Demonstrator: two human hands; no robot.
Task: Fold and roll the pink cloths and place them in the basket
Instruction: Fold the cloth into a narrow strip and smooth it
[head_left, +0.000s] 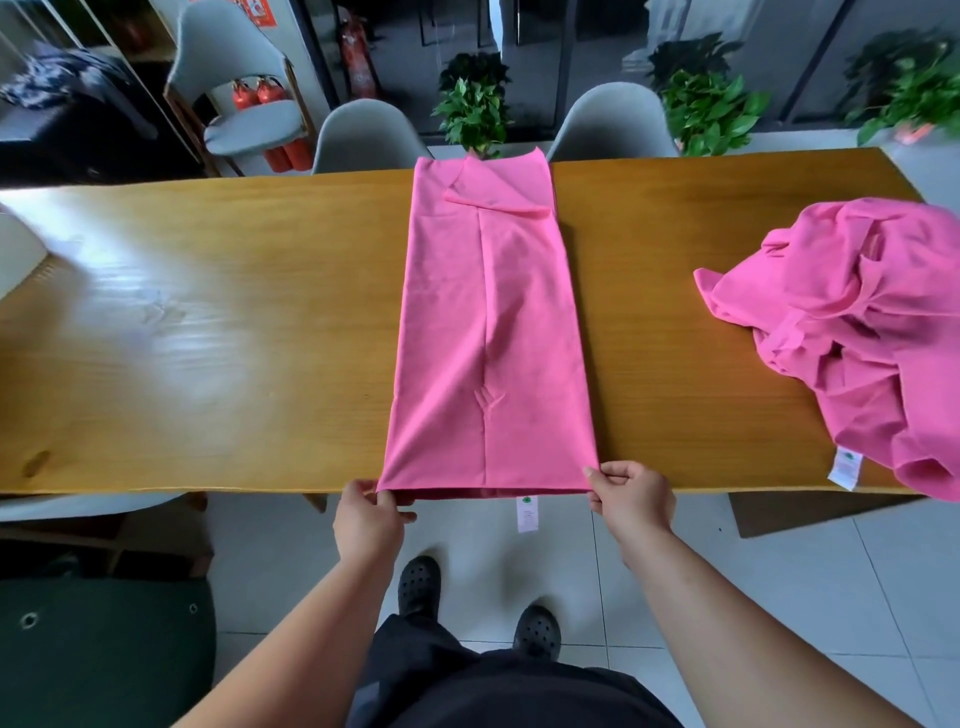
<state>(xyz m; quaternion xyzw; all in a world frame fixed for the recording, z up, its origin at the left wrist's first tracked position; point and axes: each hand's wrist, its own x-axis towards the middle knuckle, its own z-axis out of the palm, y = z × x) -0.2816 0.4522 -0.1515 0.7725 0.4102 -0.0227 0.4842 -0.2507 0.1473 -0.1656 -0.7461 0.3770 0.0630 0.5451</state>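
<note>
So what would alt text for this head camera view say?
A person's left hand and right hand pinch the near corners of a long folded pink cloth laid across a wooden table. A crumpled pink cloth lies at the right.

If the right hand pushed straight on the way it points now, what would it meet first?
The folded pink cloth whose near right corner the right hand pinches; the hand's exact heading is hard to judge.
</note>
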